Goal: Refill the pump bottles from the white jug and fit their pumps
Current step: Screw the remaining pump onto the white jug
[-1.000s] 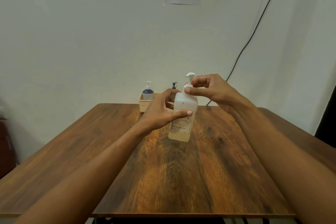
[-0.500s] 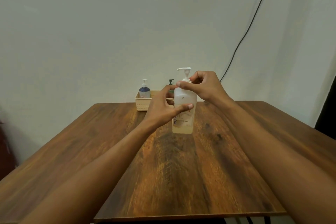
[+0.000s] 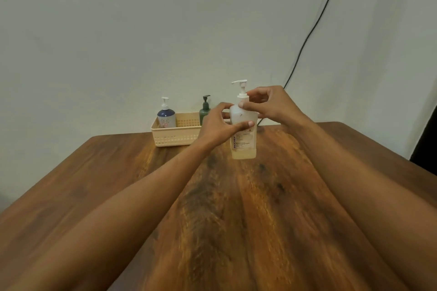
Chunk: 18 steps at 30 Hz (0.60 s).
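A clear pump bottle (image 3: 243,142) with a little yellowish liquid at its bottom stands upright on the wooden table (image 3: 236,208). My left hand (image 3: 217,125) grips its body from the left, thumb across the front. My right hand (image 3: 267,104) pinches the collar of its white pump (image 3: 241,88) at the neck. A blue pump bottle (image 3: 166,116) and a dark green pump bottle (image 3: 204,110) stand in a beige basket (image 3: 175,136) at the back of the table. No white jug is in view.
The table meets a pale wall at the back. A black cable (image 3: 314,28) runs down the wall to the right of the hands. Something dark stands past the table's right edge (image 3: 425,144).
The bottle has gone from tilted and lifted to upright on the table. My right hand has turned at the pump collar, and the pump spout now points left. The camera has dipped lower.
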Tool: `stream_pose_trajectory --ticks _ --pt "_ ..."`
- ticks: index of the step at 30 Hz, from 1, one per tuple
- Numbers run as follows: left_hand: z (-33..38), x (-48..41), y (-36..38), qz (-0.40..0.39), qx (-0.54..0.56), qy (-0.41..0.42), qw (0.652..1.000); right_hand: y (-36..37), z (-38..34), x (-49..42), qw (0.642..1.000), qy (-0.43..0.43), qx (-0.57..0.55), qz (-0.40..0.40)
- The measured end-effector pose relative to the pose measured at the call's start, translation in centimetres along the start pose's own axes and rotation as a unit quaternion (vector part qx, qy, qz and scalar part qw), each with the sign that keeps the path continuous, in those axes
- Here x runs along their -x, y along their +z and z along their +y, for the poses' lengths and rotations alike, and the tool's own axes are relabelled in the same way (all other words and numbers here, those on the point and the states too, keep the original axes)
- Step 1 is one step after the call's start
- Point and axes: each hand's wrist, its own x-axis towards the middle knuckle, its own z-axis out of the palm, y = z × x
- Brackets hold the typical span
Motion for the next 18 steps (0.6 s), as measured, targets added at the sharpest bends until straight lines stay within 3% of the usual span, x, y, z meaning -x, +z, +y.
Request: stream_pose_trajectory --ticks 10,18 --pt "-6.6 -13.1 10.1 -0.031 0.01 -0.022 0.999 -1.5 13.5 -9.2 0.998 0.049 -0.014 0.034" --pt "-10.9 -19.9 15.2 -0.038 0.004 -0.053 0.998 -0.4 19.5 -15.5 0.996 0.071 0.021 0.046"
